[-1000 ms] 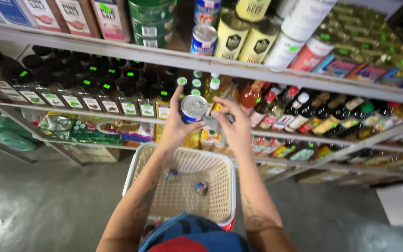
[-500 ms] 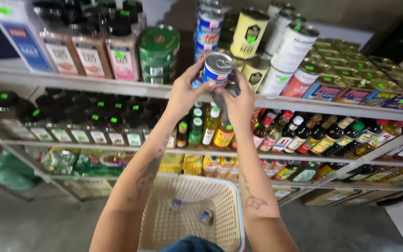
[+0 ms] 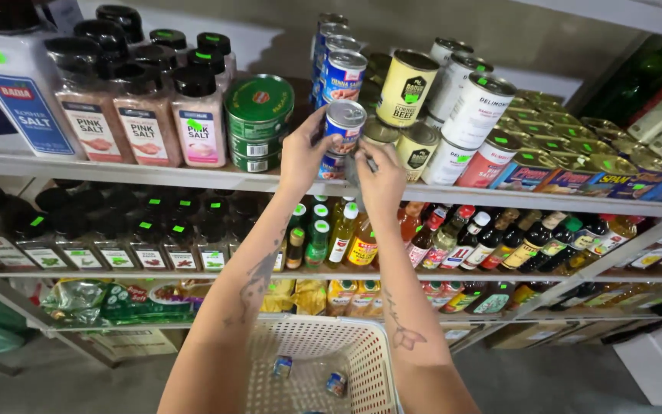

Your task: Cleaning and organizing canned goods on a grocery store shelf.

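Left hand (image 3: 306, 157) and right hand (image 3: 381, 180) together grasp a blue can (image 3: 343, 126) (upright). It sits at the top shelf (image 3: 193, 178), above a white basket (image 3: 346, 345).

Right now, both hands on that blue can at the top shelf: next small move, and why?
Probably ease the blue can straight down. The left hand and right hand hold it just above another blue can standing on the top shelf, in line with the blue stack behind it, beside the green tins.
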